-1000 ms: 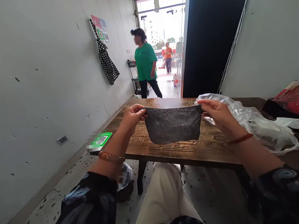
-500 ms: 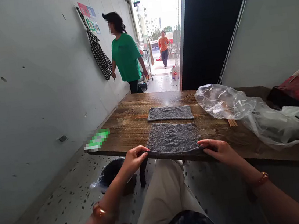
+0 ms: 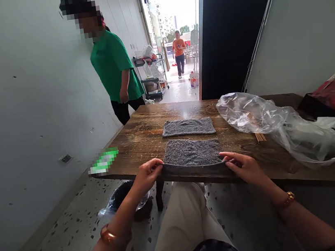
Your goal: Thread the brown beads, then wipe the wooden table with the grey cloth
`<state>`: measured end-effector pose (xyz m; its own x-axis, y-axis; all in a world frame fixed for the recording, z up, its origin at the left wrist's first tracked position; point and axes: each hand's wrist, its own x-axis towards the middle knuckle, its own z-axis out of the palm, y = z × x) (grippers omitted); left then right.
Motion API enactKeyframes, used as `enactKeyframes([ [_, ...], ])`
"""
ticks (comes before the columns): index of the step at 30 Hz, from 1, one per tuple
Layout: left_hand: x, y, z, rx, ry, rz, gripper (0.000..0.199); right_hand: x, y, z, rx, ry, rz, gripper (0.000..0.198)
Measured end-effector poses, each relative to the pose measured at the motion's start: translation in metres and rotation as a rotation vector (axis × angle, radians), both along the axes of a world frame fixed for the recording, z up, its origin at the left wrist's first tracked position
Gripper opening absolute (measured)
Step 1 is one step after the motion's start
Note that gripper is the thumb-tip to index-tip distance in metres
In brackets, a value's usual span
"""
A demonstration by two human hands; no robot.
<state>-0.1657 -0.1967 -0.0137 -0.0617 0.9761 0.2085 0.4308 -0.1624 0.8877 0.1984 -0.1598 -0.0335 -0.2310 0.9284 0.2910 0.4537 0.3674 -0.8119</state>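
Observation:
A grey, looped-pile cloth (image 3: 191, 152) lies flat on the dark wooden table (image 3: 130, 147), close to its front edge. My left hand (image 3: 146, 175) pinches the near left corner of this cloth between thumb and fingers. At the near right corner, my right hand (image 3: 245, 166) grips it the same way. The near edge of the cloth is stretched between both hands. Just beyond it lies a second grey cloth (image 3: 188, 127), a narrower strip, touched by neither hand.
A clear plastic bag (image 3: 246, 112) is spread over the table's right side, with brown sticks (image 3: 260, 137) by it. Below the left edge stands a lined bin (image 3: 124, 196). A person in green (image 3: 115, 66) is beside the left wall; another in orange (image 3: 178, 49) is at the doorway.
Both hands and the cloth's near edge have shifted slightly away from me, onto the table. The person in green has come closer along the wall. The person in orange has moved slightly.

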Motion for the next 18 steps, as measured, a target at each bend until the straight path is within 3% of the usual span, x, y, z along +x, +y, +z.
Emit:
enactKeyframes([
  [6,0.007,0.076,0.014,0.130,0.152,0.091,0.014,-0.013,0.053,0.027,0.138,0.041,-0.167,0.036],
  [9,0.013,0.111,0.011,0.124,0.212,0.195,0.012,-0.015,0.083,0.026,0.161,-0.012,-0.184,0.039],
  [12,0.022,0.121,0.002,0.176,0.225,0.280,0.022,-0.012,0.096,0.016,0.212,-0.152,-0.197,0.043],
  [14,0.031,0.115,-0.004,0.241,0.269,0.200,0.024,-0.014,0.093,0.012,0.288,-0.234,-0.190,0.044],
  [18,0.059,0.101,-0.012,0.280,0.512,-0.137,0.040,-0.040,0.072,0.014,0.402,-0.470,-0.038,0.049],
])
